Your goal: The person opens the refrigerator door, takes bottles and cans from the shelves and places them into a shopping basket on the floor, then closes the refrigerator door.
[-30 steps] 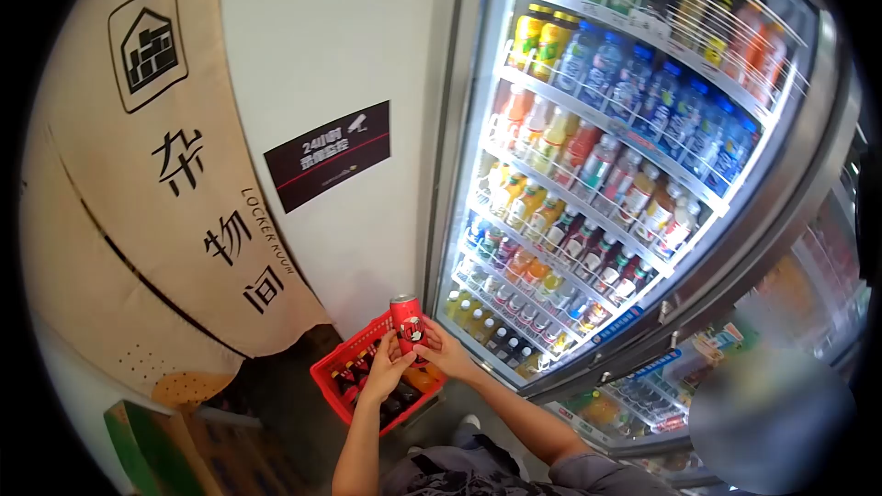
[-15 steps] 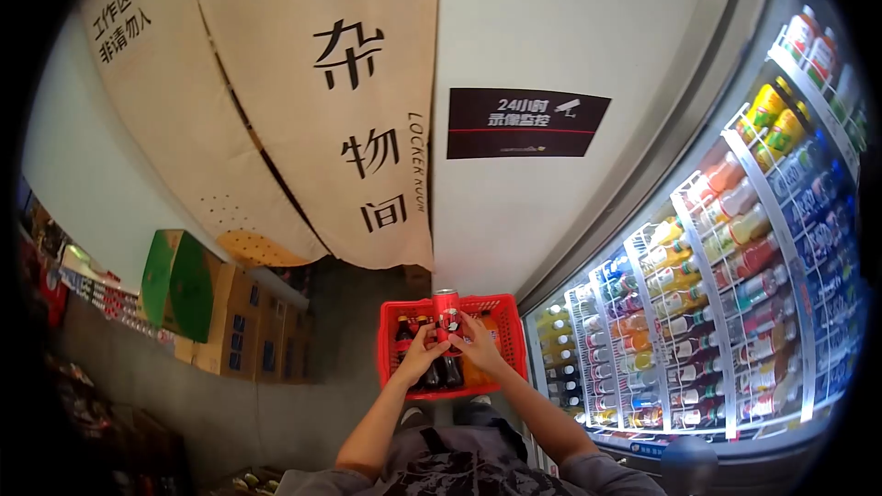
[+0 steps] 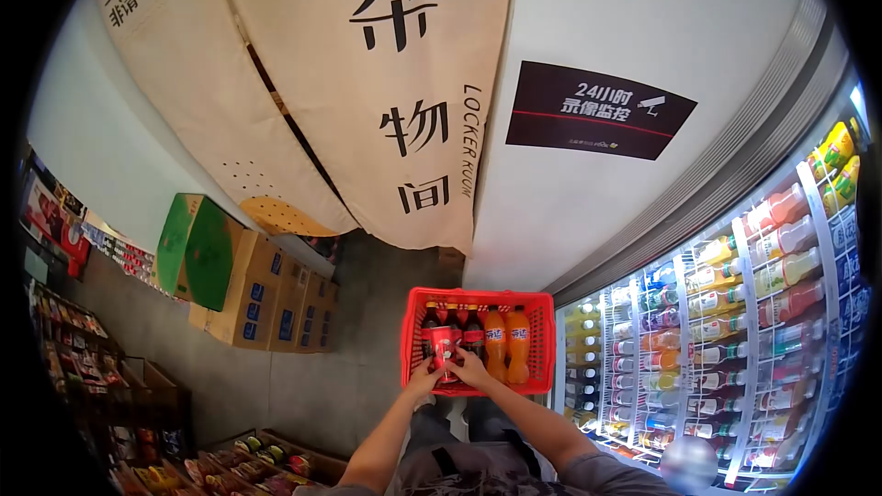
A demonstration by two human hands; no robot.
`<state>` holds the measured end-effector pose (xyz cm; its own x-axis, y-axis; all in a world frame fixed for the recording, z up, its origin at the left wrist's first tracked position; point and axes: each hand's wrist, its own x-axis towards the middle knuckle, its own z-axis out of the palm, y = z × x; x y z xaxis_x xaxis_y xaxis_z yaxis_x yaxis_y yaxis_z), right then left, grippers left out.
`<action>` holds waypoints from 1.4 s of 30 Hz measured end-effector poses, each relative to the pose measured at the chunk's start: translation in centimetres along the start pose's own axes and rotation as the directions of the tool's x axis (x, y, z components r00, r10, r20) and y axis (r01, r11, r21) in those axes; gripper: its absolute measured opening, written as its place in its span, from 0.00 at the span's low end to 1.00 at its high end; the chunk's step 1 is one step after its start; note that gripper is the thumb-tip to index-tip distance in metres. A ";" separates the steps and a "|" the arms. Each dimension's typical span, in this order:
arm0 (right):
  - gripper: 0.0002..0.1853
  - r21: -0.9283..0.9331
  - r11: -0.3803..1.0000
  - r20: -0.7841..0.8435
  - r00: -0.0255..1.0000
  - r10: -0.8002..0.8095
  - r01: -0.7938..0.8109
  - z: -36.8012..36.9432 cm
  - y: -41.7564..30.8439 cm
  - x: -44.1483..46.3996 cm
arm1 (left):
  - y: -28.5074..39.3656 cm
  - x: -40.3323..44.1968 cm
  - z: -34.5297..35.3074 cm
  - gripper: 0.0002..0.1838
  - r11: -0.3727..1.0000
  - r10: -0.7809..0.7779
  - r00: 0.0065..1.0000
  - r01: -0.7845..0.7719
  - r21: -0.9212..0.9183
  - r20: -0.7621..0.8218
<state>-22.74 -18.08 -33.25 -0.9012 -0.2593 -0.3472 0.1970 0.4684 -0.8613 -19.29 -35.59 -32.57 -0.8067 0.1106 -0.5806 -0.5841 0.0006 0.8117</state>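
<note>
L hand [image 3: 424, 377] & R hand [image 3: 470, 367] hold can [image 3: 443, 345] over basket [image 3: 478, 294] (btls [image 3: 518, 351] inside).

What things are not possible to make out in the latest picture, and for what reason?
All in the head view:
Middle dark bottle: label hidden behind the can.
Can's lower sides: covered by the left hand and right hand.
Space behind the curtain: the cloth hides it.
Sign's bottom print: too small.
Fridge bottles: many labels too small; some bottles cut off by the dark rim.
Round shape, bottom right: too blurred.
</note>
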 end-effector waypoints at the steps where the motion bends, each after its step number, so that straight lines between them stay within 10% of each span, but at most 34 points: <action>1: 0.36 -0.091 0.996 0.049 0.999 -0.002 0.007 0.5 0.2 0.1 | -0.9 0.2 -0.2 0.24 0.999 -0.018 0.999 0.019 0.048 -0.030; 11: 0.35 -0.044 0.998 -0.064 0.997 0.040 -0.043 7.6 5.2 2.4 | -3.6 2.1 -1.9 0.28 0.786 0.007 0.988 0.090 0.612 -0.155; 20: 0.39 -0.035 0.983 -0.189 0.967 0.170 -0.179 9.4 2.0 3.0 | -1.0 -0.1 -0.9 0.22 0.687 0.114 0.954 0.125 0.716 -0.277; 32: 0.38 0.026 0.993 -0.381 0.917 0.118 -0.117 6.7 -0.3 -0.6 | 2.0 -2.9 -2.6 0.22 0.722 0.217 0.965 -0.059 0.689 -0.145; 42: 0.21 0.463 0.867 -0.676 0.706 0.211 0.184 -0.3 -5.4 -7.6 | 7.9 -2.4 2.6 0.18 0.816 0.438 0.891 -0.451 0.362 0.123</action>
<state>-17.08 -18.42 -25.86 -0.8556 0.4868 -0.1761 0.1838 -0.0322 -0.9824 -21.72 -33.24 -24.57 -0.9629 0.2214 -0.1540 -0.0800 0.3107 0.9471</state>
